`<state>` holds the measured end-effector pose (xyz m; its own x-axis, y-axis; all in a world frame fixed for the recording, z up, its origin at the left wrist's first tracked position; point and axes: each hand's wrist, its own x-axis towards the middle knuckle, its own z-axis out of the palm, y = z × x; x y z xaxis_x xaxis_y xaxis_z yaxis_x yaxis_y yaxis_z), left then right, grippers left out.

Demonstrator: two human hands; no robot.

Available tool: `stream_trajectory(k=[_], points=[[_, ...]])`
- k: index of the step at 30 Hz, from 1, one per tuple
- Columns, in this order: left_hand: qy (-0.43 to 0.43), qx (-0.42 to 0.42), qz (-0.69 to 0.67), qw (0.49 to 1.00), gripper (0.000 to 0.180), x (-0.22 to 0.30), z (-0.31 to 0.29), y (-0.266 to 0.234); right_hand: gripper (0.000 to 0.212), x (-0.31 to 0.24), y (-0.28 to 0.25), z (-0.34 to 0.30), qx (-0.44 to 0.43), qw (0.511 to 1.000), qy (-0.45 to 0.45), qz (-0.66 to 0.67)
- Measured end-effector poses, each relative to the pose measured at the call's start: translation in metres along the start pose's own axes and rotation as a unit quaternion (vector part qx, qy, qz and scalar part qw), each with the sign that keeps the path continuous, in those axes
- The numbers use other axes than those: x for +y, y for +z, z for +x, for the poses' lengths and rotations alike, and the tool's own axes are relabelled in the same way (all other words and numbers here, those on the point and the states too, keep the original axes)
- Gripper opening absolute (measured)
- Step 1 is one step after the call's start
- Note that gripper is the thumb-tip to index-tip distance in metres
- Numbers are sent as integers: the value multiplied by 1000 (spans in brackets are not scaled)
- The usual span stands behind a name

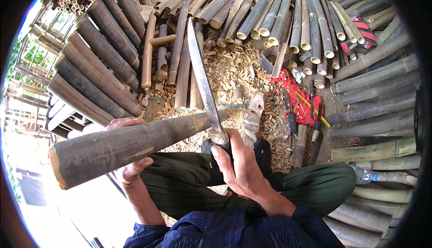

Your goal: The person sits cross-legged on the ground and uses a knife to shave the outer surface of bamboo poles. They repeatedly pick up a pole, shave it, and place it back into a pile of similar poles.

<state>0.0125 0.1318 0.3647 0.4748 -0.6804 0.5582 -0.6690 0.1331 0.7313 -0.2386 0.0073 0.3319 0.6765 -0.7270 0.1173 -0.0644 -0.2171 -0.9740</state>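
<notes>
A thick dark bamboo tube (121, 141) lies slantwise across my lap, its near end cut at the left and its far end narrowing to the right. My left hand (130, 167) grips it from below, with fingers showing above its upper edge and the thumb beneath. In my right hand (240, 169) is the handle of a long machete (202, 70), the blade pointing up and away. The blade's base passes right by the tube's narrow end; whether they touch I cannot tell. Below my hands stands a pale, notched wooden block (253, 117) between my feet.
Wood chips (234, 74) cover the ground ahead. Dark bamboo tubes (105, 23) lean at the left, and more bamboo lengths (279, 18) lie at the back and right. A red cloth (288, 86) lies right of the block, with tools (317, 124) on it. A plastic bottle (363, 174) rests by my right knee.
</notes>
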Motion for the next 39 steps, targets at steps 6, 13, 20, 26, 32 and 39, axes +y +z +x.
stream_trajectory(k=[6, 13, 20, 26, 32, 39], points=[[37, -45, -20, 998, 88, -8, -5, -3, 28, 51, 27, 3, -61, 986, -7, -156], [11, -18, -17, 1000, 79, 0, -6, -1, 28, 15, 17, -5, -23, 996, -44, -70], [-2, -69, 32, 997, 81, 13, 6, -3, 30, 81, 37, -9, -34, 983, 12, -179], [-22, -65, -25, 997, 71, 15, -1, -2, 30, 29, 34, -21, 13, 987, -93, -127], [-78, -32, -207, 975, 75, 30, -2, 8, 38, 191, 15, -24, -41, 945, 278, -169], [-154, 62, -236, 958, 91, 25, -10, 9, 38, 142, -35, -41, 107, 964, 234, -71]])
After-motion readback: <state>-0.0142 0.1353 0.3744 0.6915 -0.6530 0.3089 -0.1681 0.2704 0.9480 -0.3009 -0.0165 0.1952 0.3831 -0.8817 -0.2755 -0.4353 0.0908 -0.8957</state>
